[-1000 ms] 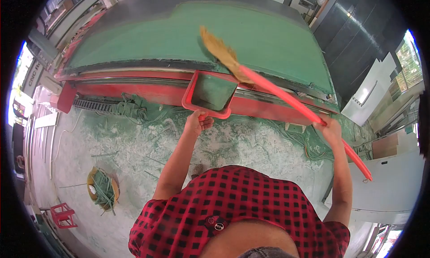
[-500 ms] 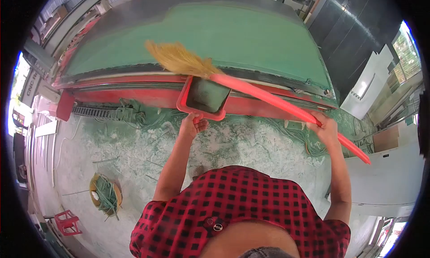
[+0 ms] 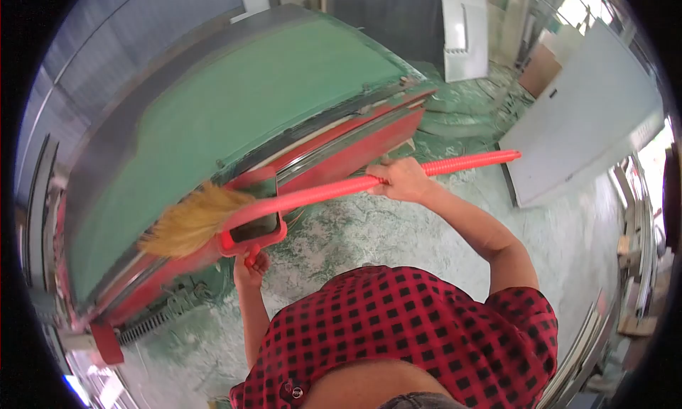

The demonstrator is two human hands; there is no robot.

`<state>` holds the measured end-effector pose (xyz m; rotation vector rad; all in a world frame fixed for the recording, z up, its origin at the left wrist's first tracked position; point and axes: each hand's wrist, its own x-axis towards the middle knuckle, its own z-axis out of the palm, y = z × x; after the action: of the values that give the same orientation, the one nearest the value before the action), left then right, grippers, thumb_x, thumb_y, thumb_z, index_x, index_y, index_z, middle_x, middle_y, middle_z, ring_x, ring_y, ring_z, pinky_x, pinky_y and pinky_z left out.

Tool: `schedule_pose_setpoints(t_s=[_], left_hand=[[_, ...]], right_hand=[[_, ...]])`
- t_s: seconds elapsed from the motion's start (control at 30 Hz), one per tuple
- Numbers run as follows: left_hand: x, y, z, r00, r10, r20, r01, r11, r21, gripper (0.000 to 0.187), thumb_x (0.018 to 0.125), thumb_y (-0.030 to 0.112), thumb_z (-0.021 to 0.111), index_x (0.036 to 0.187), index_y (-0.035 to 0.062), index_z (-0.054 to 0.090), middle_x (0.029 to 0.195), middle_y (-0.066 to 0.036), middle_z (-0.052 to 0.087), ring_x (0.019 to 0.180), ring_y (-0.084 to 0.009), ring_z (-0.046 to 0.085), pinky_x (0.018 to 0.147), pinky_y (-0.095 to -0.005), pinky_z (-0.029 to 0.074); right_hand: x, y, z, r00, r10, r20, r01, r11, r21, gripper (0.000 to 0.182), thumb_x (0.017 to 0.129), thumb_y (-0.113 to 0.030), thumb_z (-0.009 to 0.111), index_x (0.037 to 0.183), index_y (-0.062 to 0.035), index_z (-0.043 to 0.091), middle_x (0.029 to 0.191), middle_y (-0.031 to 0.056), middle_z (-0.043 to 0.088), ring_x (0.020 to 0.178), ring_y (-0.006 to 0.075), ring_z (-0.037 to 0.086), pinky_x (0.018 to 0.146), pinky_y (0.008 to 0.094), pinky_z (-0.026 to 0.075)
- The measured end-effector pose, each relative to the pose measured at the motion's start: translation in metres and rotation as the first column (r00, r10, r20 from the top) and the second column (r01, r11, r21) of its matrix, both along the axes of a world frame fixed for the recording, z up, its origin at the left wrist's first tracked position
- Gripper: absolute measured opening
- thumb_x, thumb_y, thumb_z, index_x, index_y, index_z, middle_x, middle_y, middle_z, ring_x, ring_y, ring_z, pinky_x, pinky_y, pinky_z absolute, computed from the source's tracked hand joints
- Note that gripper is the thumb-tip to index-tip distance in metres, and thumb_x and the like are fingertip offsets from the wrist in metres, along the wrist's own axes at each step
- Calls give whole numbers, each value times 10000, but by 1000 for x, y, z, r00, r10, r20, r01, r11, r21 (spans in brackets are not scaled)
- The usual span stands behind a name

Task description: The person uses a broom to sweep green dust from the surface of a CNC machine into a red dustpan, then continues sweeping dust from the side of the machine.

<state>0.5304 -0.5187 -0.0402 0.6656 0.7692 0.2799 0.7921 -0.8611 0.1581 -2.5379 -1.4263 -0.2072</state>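
My left hand (image 3: 251, 270) is closed around the short handle of a red dustpan (image 3: 274, 237), held at the front edge of the wide machine bed (image 3: 263, 82). Green dust covers most of that bed. In my right hand (image 3: 402, 180) is the pink-red ribbed handle of a broom (image 3: 312, 194), its fingers wrapped around it. The broom lies across the dustpan and hides part of it. Its straw bristles (image 3: 190, 221) fan out to the left, over the bed's edge.
The machine's red side rail (image 3: 355, 148) runs along the bed's front. A large pale cabinet (image 3: 579, 118) stands at the right, and a white panel (image 3: 465, 36) leans farther back. Dusty floor (image 3: 341, 231) with cables lies between me and the machine.
My view has turned to the right. The broom's bristles have swung left and lower, from above the dustpan to its left side. Both hands keep their holds.
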Motion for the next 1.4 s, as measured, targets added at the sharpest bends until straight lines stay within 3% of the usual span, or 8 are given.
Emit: schedule_pose_setpoints(t_s=[0.2, 0.3, 0.37, 0.5, 0.6, 0.73, 1.0, 1.4], left_hand=[[-8, -10, -1, 992, -118, -47, 119, 993, 14, 338, 784, 247, 506, 1013, 9, 572, 819, -125, 638, 753, -261, 639, 662, -392, 536], [-12, -24, -5, 979, -193, -59, 193, 981, -3, 355, 780, 247, 512, 1026, -3, 564, 833, -130, 638, 762, -261, 640, 665, -392, 537], [-9, -39, -2, 965, -255, -54, 253, 967, -39, 355, 793, 243, 511, 1035, -13, 553, 845, -135, 636, 770, -266, 638, 687, -402, 535], [11, -75, 9, 941, -311, -137, 302, 950, -80, 337, 820, 242, 506, 1033, -17, 544, 909, -143, 623, 829, -275, 628, 762, -404, 521], [28, -90, -25, 892, -444, -84, 421, 885, -200, 371, 824, 242, 505, 1083, -23, 522, 923, -144, 621, 850, -279, 625, 778, -408, 515], [61, -142, -13, 885, -450, -118, 432, 889, -154, 377, 816, 231, 509, 1091, -27, 521, 932, -156, 620, 842, -283, 627, 761, -410, 519], [127, -206, -42, 884, -465, -47, 448, 873, -193, 393, 805, 234, 521, 1089, -37, 521, 915, -177, 628, 816, -298, 639, 735, -416, 529], [219, -259, -55, 871, -489, -36, 469, 852, -233, 345, 798, 209, 543, 1058, -16, 527, 916, -178, 631, 805, -287, 645, 715, -416, 541]], right_hand=[[-71, -51, -38, 945, -203, -256, 250, 953, 169, 377, 705, -388, 684, 961, -116, 635, 734, 115, 603, 701, 297, 614, 602, 396, 475], [-104, -74, -52, 855, -315, -412, 456, 835, 308, 380, 711, -376, 699, 972, -106, 642, 764, 112, 625, 683, 281, 615, 596, 359, 475], [-118, -88, -60, 653, -387, -651, 680, 677, 281, 372, 723, -355, 707, 979, -92, 647, 782, 108, 636, 649, 246, 609, 598, 329, 469], [-120, -122, -79, 418, -410, -810, 861, 464, 209, 329, 754, -299, 712, 975, -65, 643, 654, 41, 603, 593, 95, 538, 569, 261, 433], [-107, -154, -90, 379, -381, -843, 891, 395, 222, 306, 773, -264, 703, 964, -34, 640, 625, -4, 560, 556, 59, 479, 507, 234, 390], [-88, -196, -94, 303, -352, -885, 945, 228, 233, 282, 791, -239, 686, 946, -9, 640, 617, -11, 533, 531, 59, 459, 461, 222, 373], [-45, -276, -99, 211, -207, -955, 977, 82, 198, 271, 841, -230, 633, 961, 12, 615, 600, 7, 527, 477, 66, 470, 428, 214, 383], [22, -351, -126, -3, -17, -1000, 996, 93, -4, 296, 889, -334, 544, 890, -38, 550, 548, 47, 528, 388, 120, 476, 373, 238, 373]])
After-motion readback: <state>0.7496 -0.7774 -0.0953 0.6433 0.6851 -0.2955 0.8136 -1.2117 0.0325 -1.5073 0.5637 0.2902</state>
